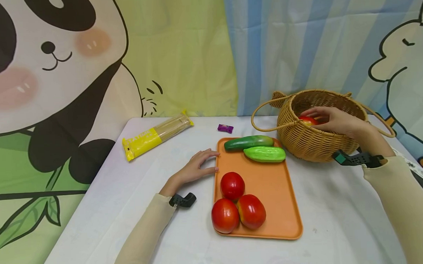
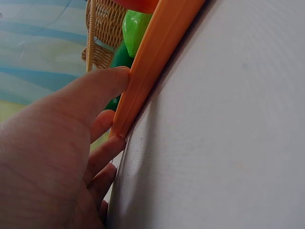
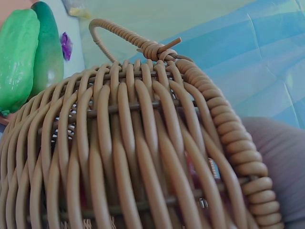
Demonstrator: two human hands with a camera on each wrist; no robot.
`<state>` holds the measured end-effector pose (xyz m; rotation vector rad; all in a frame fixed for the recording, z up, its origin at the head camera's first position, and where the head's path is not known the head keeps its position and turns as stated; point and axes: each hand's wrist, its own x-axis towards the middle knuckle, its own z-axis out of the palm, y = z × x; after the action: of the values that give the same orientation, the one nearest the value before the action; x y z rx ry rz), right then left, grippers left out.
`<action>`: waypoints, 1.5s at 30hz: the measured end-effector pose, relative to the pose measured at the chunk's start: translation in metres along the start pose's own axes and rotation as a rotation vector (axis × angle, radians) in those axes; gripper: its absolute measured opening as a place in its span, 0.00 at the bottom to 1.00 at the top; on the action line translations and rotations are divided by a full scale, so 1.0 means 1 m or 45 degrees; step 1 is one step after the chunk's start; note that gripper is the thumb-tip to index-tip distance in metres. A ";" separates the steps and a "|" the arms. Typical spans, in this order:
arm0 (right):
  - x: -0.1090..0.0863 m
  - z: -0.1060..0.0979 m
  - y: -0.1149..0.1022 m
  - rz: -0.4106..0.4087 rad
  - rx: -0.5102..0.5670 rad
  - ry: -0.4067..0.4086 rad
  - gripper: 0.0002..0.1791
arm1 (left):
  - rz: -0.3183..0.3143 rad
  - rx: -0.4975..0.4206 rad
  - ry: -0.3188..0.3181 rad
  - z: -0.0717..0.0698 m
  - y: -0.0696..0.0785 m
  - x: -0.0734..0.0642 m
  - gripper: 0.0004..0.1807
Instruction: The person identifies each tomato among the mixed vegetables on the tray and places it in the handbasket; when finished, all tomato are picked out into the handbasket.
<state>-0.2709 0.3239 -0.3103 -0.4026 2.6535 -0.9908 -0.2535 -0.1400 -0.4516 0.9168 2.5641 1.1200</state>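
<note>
My right hand [image 1: 335, 122] reaches over the rim of a wicker basket [image 1: 310, 144] and grips a red tomato [image 1: 308, 121], mostly hidden by the fingers and rim. In the right wrist view the basket's woven side [image 3: 128, 143] blocks the fingers. My left hand [image 1: 195, 167] touches the left edge of an orange tray [image 1: 270, 200] with fingertips and thumb, fingers fairly straight. On the tray's near left lie three tomatoes [image 1: 232, 185]. A dark green cucumber [image 1: 248, 142] and a bright green bumpy vegetable [image 1: 264, 154] lie at its far end.
A yellow-ended packet of noodles [image 1: 158, 135] lies at the table's back left. Behind the tray is a small purple wrapped candy [image 1: 225, 128]. The basket's looped handle [image 1: 263, 126] sticks out toward the tray. A printed curtain [image 1: 187, 51] hangs behind the table.
</note>
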 end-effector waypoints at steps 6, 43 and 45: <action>-0.002 0.001 -0.001 -0.042 0.020 -0.059 0.31 | 0.017 0.007 0.002 0.001 0.000 -0.001 0.30; -0.007 0.005 -0.005 -0.054 -0.012 0.064 0.22 | -0.011 -0.003 -0.004 -0.001 -0.001 0.000 0.31; -0.009 0.006 -0.005 -0.061 -0.020 0.096 0.22 | -0.008 -0.003 -0.003 0.000 -0.001 0.000 0.31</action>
<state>-0.2601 0.3199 -0.3094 -0.4428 2.7325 -1.0189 -0.2541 -0.1407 -0.4519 0.9083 2.5617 1.1190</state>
